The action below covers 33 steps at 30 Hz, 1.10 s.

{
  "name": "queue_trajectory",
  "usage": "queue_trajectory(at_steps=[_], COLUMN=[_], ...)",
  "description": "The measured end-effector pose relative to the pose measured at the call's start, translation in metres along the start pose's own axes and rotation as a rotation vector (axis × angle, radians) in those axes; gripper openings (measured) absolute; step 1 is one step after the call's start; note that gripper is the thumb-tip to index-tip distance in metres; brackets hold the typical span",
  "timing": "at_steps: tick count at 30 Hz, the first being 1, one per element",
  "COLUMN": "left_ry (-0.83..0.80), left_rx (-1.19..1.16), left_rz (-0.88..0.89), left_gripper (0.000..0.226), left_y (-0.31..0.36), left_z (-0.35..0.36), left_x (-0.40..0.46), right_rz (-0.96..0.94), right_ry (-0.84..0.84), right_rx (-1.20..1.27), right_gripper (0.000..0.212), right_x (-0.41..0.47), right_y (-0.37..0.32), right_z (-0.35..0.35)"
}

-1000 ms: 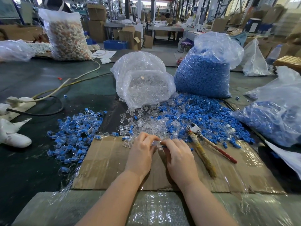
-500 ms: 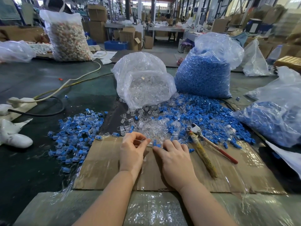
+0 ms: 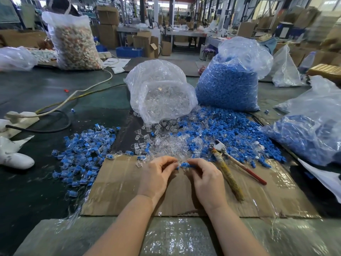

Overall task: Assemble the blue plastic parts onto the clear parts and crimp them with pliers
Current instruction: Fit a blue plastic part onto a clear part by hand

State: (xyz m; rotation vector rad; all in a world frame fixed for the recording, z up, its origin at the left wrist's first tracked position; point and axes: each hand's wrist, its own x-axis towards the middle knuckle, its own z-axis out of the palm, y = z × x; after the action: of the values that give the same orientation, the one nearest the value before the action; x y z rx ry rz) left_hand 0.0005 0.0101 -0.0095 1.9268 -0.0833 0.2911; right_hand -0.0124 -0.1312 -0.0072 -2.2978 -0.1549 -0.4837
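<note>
1. One blue part sits pinched in my right hand, fingers curled round it, above the cardboard sheet.
2. My left hand meets it fingertip to fingertip, fingers curled; whether it pinches a clear part I cannot tell.
3. Loose clear parts and loose blue parts lie heaped just beyond my hands.
4. Pliers rest untouched, right of my right hand.
5. Assembled pieces lie piled on the desk, left.
6. Bags, clear and blue, stand behind.
</note>
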Motion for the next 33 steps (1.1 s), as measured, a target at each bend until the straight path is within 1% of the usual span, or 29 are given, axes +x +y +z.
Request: queue_trajectory(at_steps=[2, 4, 6, 8, 11, 17, 22, 26, 29, 33], left_ry=[-0.021, -0.039, -0.049, -0.058, -0.068, -0.091, -0.137, -0.173, -0.182, -0.197], left_rx=[0.086, 0.116, 0.123, 0.116, 0.077, 0.033, -0.005, -0.004, 0.043, 0.063], left_rz=[0.020, 0.032, 0.042, 0.036, 0.006, -0.019, -0.023, -0.025, -0.013, 0.009], left_gripper=[0.015, 0.014, 0.016, 0.023, 0.029, 0.025, 0.023, 0.021, 0.020, 0.024], left_y=[-0.0030, -0.0032, -0.0027, -0.0023, -0.0016, 0.0009, 0.0045, 0.0053, 0.0055, 0.0057], left_z=[0.0000, 0.0000, 0.0003, 0.0004, 0.0000, -0.0028, -0.0039, -0.0053, -0.0053, -0.0058], left_x=[0.0006, 0.0010, 0.0012, 0.0008, 0.0007, -0.0002, -0.0014, -0.0019, -0.0012, -0.0009], right_rz=[0.017, 0.012, 0.019, 0.041, 0.036, -0.026, -0.063, -0.067, -0.083, -0.080], right_ry=[0.014, 0.021, 0.036, 0.038, 0.019, 0.025, -0.013, -0.019, -0.032, -0.030], right_rx=[0.030, 0.053, 0.115, 0.153, 0.107, -0.053, -0.104, -0.105, -0.097, -0.091], right_gripper=[0.026, 0.026, 0.019, 0.010, 0.003, 0.010, 0.017, 0.016, 0.014, 0.013], right_x=[0.0000, -0.0004, -0.0008, -0.0006, -0.0006, -0.0016, -0.0018, -0.0013, -0.0012, -0.0005], right_y=[-0.0008, -0.0020, -0.0027, -0.0019, -0.0013, -0.0023, -0.0006, 0.0008, 0.0012, 0.0016], right_z=[-0.0012, -0.0010, -0.0011, -0.0011, 0.0001, 0.0017, 0.0042, 0.0042, 0.0040, 0.0048])
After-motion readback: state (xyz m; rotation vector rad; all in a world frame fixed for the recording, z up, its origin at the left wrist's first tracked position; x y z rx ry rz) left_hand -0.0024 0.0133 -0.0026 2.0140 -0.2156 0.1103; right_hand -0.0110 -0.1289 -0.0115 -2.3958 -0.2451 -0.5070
